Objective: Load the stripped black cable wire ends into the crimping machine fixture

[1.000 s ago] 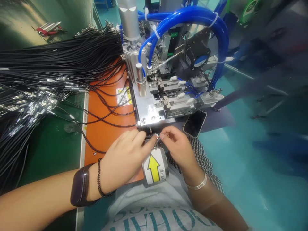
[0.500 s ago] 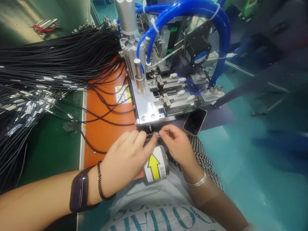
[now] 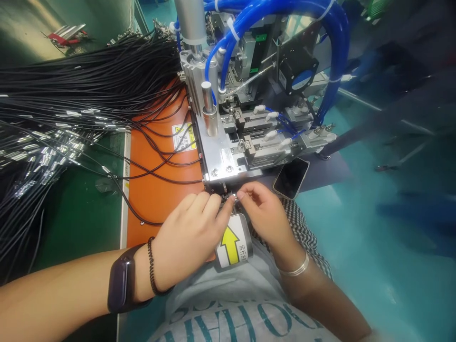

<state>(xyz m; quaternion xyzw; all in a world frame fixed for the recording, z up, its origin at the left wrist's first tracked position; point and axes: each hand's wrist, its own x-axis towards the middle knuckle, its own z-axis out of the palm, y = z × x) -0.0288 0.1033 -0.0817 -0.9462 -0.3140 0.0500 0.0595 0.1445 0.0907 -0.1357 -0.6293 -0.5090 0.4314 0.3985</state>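
Observation:
My left hand [image 3: 188, 235] and my right hand [image 3: 265, 216] meet at the front edge of a metal pneumatic machine [image 3: 231, 142]. Both pinch a small silver metal end piece [image 3: 233, 198] on a thin black cord, right under the machine's front plate. My left fingers are curled and pressed together over the black cord end. My right thumb and forefinger close on the silver piece. A label with a yellow arrow [image 3: 233, 244] sits just below my hands. A dark watch and a black coil band are on my left wrist, a silver bangle on my right.
A big bundle of black cords with silver ends [image 3: 71, 109] covers the green bench at the left. Several cords trail over an orange plate [image 3: 156, 190]. Blue air hoses [image 3: 285, 19] arch over the machine. A phone [image 3: 291, 176] lies to the right of the machine.
Both hands have stayed pinched at the same spot under the machine's front plate. The view has shifted slightly; nothing was let go.

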